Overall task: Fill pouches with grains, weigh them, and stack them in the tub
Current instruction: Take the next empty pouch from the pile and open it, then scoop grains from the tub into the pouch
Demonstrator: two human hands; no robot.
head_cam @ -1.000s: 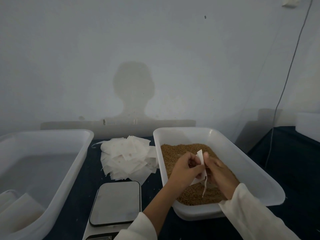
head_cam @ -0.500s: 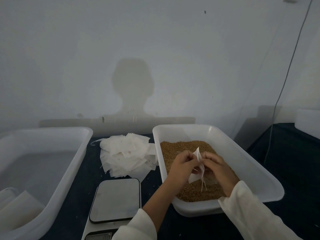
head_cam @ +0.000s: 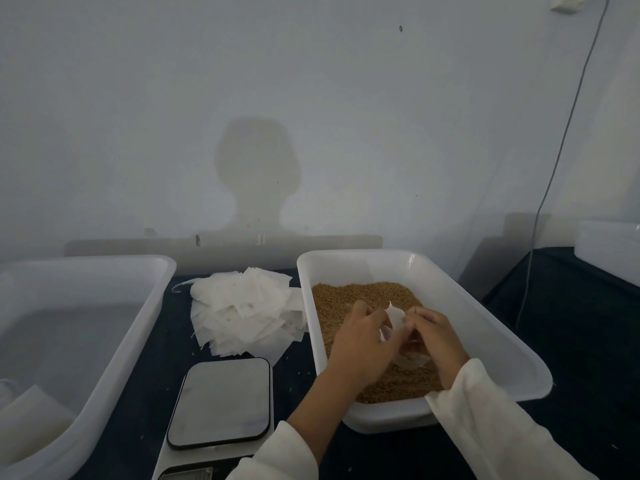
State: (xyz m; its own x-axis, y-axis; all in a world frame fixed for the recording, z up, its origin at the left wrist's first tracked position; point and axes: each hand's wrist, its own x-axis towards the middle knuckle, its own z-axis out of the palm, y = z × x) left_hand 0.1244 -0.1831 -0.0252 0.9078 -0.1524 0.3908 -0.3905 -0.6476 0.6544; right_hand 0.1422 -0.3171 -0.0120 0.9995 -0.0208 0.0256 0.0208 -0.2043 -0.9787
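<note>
Dark blue tabletop (head_cam: 145, 386) set against a plain pale grey wall (head_cam: 311, 98), with a head-shaped shadow on it and a thin grey cable (head_cam: 568, 126) hanging down at far right. On the tabletop, under both hands, a white rectangular plastic tray (head_cam: 485, 327) holding brown grains (head_cam: 349, 299).

Left hand (head_cam: 363, 344) over the grains, fingers curled, pinching one side of a small white translucent paper pouch (head_cam: 394, 320). Right hand (head_cam: 436, 337) just beside it, touching the same pouch, fingers bent and pinching its other side. Pouch held between the two hands, just above the grains; lower part partly hidden, so cannot tell if any grain is inside. Both wrists in loose cream-white sleeves (head_cam: 491, 417).

To the left of the left hand, a loose heap of empty white pouches (head_cam: 242, 310). Nearer the body from that heap, a flat digital scale with a dark grey platform (head_cam: 221, 403). Well to the left, a large white plastic tub (head_cam: 114, 341).
</note>
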